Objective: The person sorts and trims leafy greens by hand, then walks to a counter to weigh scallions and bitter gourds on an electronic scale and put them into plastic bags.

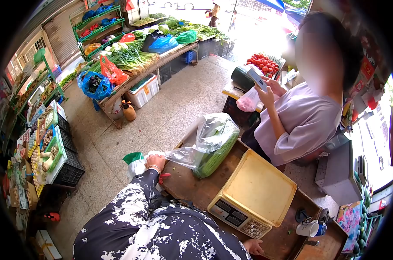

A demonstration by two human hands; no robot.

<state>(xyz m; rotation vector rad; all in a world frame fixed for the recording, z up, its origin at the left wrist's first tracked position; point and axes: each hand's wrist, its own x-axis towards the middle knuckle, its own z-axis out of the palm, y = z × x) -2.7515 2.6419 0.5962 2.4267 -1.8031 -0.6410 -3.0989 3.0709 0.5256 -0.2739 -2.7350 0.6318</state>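
My left hand (156, 161) is at the table's left edge, fingers closed at the gathered end of a clear plastic bag (190, 152). The bag lies over a long green gourd (216, 155) on the wooden table. Beside this hand hang white and green plastic bags (135, 164). My right hand (253, 247) rests low on the table near the keypad of a weighing scale (259, 186); its fingers look loosely stretched, with nothing visible in them. The scale has a yellowish tray.
Across the table (179, 182) a person (300, 117) holds a phone (258, 79). A white mug (307, 228) stands right of the scale. Tomatoes (263, 64) and a dark melon (243, 78) lie behind. A vegetable stall (131, 56) and black crates (68, 167) line the left.
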